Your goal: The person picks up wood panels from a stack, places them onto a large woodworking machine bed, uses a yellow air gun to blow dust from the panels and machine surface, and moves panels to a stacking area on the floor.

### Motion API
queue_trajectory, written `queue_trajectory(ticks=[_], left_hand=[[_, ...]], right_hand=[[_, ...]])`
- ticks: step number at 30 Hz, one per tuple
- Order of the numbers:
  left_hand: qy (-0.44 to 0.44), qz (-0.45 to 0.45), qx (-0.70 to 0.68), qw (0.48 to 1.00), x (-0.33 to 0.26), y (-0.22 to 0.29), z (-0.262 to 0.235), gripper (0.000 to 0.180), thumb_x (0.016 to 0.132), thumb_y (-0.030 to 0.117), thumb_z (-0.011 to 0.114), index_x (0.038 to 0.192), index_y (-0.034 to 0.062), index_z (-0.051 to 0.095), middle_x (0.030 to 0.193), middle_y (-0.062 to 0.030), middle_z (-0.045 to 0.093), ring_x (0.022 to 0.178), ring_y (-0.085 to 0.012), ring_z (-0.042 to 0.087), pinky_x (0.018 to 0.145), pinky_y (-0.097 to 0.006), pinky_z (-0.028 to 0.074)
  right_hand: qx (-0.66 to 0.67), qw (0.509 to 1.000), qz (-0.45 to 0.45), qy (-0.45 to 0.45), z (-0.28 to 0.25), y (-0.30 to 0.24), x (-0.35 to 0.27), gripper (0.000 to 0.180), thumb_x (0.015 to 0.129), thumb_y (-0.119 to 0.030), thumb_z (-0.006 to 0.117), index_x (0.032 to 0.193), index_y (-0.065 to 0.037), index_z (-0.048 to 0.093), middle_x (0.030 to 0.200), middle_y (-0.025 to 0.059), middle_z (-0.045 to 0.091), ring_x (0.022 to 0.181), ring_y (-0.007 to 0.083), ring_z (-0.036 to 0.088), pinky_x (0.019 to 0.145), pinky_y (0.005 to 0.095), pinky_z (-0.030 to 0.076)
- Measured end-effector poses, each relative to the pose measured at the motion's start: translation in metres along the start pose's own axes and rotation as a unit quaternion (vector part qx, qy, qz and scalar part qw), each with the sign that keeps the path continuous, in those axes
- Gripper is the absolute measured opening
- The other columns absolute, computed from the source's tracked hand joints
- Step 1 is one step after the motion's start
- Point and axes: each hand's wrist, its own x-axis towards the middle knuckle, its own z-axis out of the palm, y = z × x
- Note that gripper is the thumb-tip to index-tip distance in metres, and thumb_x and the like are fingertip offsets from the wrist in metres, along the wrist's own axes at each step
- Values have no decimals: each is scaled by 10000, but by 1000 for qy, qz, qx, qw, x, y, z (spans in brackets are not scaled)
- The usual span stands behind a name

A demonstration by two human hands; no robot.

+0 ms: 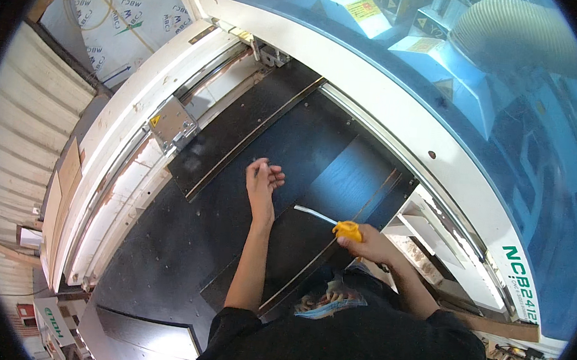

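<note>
Right hand (364,242) gripping yellow air gun (348,229), nozzle pointing left; left hand (262,181) open.

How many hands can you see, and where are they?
2. The left hand reaches out over the black table, fingers curled, holding nothing visible. The right hand is nearer the body, gripping a yellow tool with a thin pale nozzle. No other hands show.

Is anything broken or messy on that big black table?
Nothing looks broken. The black table seems whole under both hands. The only mess is brownish dust and chips in the white channel at its right edge, beside the right hand gripping a yellow-handled tool. The left hand rests open on the table.
</note>
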Motion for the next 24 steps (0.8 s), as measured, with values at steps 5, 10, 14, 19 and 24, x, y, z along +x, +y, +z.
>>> queue_trajectory(ticks=[5,10,14,19,24], left_hand=[[-20,175,322,930,94,1,-6,408,1024,383,594,1292,77,624,1146,-104,680,1039,-217,645,922,-361,505],[102,215,664,708,174,7,-75,604,987,484,598,1476,149,476,1520,-225,416,1449,-388,339,1156,-594,273],[56,111,755,644,177,-30,-98,673,1042,627,318,1585,230,337,1666,-207,196,1545,-392,162,1213,-627,119],[44,106,763,636,141,-30,-101,663,1053,597,289,1600,224,306,1682,-195,149,1556,-380,121,1226,-615,87],[26,101,765,635,62,-27,-115,668,1045,599,315,1593,217,326,1682,-174,171,1555,-372,139,1223,-617,95]], right_hand=[[27,996,11,79,-12,-3,0,557,932,-570,660,1054,-27,670,786,57,653,702,178,621,641,349,495],[15,957,-9,291,-46,26,20,533,954,-521,647,1018,7,667,713,83,634,669,189,632,615,351,494],[22,962,-35,268,-36,17,26,563,933,-581,654,1018,-25,670,776,81,667,654,190,643,560,360,499],[-118,990,49,-65,8,-37,28,713,902,-699,611,1081,-11,661,842,112,673,772,230,652,678,381,519],[-57,997,-45,-15,-4,-14,42,606,939,-618,614,1117,-41,668,872,123,685,767,245,674,677,379,535]])
